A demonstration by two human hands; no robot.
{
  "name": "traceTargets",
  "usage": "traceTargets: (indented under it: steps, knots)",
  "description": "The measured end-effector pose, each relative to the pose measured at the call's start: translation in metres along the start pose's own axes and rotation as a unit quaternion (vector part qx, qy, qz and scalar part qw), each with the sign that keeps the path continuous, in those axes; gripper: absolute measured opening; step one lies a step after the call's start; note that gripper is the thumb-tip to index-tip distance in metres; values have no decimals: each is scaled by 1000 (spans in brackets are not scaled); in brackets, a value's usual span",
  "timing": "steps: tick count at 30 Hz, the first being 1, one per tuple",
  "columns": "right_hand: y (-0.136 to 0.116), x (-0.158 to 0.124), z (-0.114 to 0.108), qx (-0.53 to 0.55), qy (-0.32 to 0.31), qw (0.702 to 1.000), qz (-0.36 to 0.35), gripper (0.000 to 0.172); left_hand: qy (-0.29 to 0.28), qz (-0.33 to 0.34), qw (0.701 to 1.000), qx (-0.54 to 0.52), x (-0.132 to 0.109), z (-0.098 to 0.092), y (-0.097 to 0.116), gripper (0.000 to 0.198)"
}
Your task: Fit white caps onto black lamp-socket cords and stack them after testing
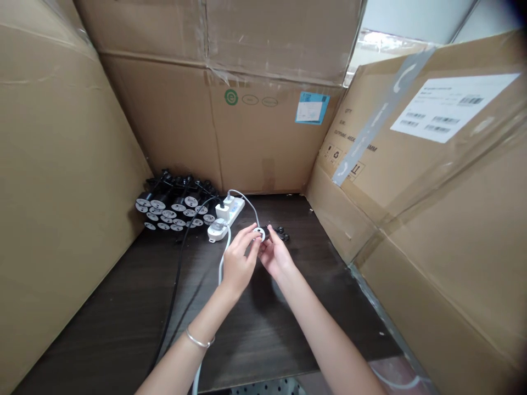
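Dark wood-grain tabletop (123, 307) between cardboard walls (61, 164). Small white round connector (259, 235) pinched at fingertips of my left hand (241, 258) and right hand (276, 253), both gripping it; white power strip (233, 213) just beyond, nearer left hand.

A power strip (229, 215) lies on the worktop (313, 323), with a heap of round-faced connectors (168, 211) just left of it and a few small connectors (281, 233) to its right; cardboard panels (53, 181) stand behind and along both sides.
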State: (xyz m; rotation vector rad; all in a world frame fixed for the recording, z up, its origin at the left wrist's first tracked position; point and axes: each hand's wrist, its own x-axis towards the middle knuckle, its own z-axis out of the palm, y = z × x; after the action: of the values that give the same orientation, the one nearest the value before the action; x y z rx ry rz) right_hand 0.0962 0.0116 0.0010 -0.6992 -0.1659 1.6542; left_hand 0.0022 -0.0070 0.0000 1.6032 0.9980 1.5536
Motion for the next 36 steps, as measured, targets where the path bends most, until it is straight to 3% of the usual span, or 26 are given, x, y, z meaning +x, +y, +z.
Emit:
traceTargets:
  steps: [6, 10, 14, 20, 23, 26, 30, 33, 36]
  knots:
    - [1, 1, -2, -1, -7, 1000, 21, 24, 27, -33, 998, -42, 5, 1, 1, 5]
    - [1, 1, -2, -11, -10, 999, 31, 22, 27, -67, 992, -100, 11, -1, -6, 31]
    - [2, 0, -2, -37, -19, 999, 10, 24, -26, -127, 981, -146, 14, -3, -13, 52]
    - [4, 2, -5, -127, -10, 990, -62, 35, -106, -113, 985, -74, 11, 1, -13, 36]
    - [3, 5, -7, -216, 6, 971, -104, 43, -100, -107, 986, -74, 9, 1, -12, 37]
    - [2, 6, -8, -309, 13, 932, -191, 46, -77, -99, 988, -87, 9, 1, -13, 36]
    - [3, 2, -6, -335, 12, 889, -312, 33, -33, -81, 992, -93, 9, 0, -14, 31]
    - [3, -3, -4, -335, -9, 879, -340, 25, -26, -83, 991, -101, 9, 0, -13, 30]
    - [4, -9, -3, -392, -44, 843, -365, 26, -14, -67, 996, -63, 10, -2, -11, 27]
